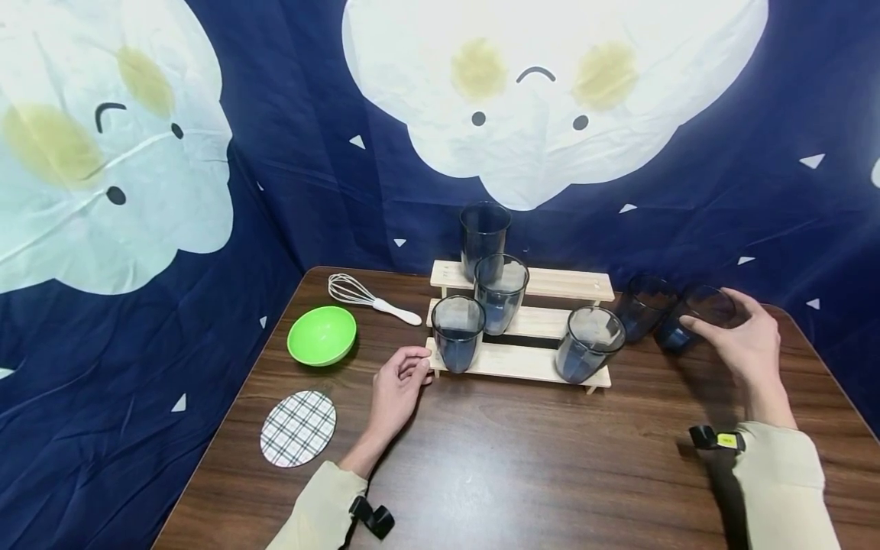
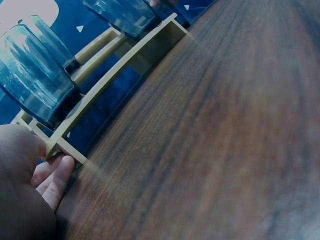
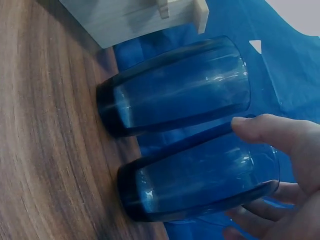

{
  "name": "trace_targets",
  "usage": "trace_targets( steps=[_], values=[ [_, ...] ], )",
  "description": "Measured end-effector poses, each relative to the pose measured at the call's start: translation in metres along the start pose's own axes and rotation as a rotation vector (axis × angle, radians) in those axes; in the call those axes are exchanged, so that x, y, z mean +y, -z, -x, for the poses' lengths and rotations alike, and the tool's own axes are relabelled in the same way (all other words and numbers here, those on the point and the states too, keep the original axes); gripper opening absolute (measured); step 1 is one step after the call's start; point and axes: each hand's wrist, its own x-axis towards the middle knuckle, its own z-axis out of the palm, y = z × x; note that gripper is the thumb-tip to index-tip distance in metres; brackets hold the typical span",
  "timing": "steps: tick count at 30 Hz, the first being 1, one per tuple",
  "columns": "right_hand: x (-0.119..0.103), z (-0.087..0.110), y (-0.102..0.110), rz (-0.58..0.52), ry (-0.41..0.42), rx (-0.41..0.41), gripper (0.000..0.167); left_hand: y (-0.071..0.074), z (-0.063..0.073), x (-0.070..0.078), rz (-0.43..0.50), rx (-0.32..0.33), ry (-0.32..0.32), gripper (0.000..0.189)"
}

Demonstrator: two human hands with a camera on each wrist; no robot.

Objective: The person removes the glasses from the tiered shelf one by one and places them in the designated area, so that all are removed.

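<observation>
1. Pale sleeves (image 1: 784, 473) lie nearest.
2. Left hand (image 1: 399, 382) holds the wooden stand (image 1: 516, 361) by its end, maybe so it won't wobble.
3. Right hand (image 1: 752, 347) grips a glass (image 3: 195, 182) near its rim, perhaps so it won't tip.
4. Just left of that hand: a second glass (image 3: 175, 90).

Left grip (image 1: 399, 384): curled, pinching | right grip (image 1: 751, 344): curved, clasping (well apart)
</observation>
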Motion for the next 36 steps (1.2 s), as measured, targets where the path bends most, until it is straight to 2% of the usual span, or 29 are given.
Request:
trace_targets(
  steps=[4, 16, 24, 36],
  values=[
    [0.0, -0.001, 0.002, 0.06, 0.034, -0.038, 0.093, 0.001, 0.0, -0.001, 0.0, -0.001, 0.001, 0.014],
    [0.001, -0.002, 0.005, 0.063, 0.062, -0.088, 0.093, 0.0, 0.001, -0.001, 0.006, -0.007, -0.002, 0.014],
    [0.0, -0.001, 0.01, 0.136, 0.108, -0.135, 0.103, 0.0, 0.0, -0.001, 0.01, 0.0, 0.003, 0.014],
    [-0.007, 0.005, 0.012, 0.064, 0.083, -0.074, 0.106, 0.0, 0.001, -0.001, 0.002, -0.004, -0.001, 0.014]
  ],
)
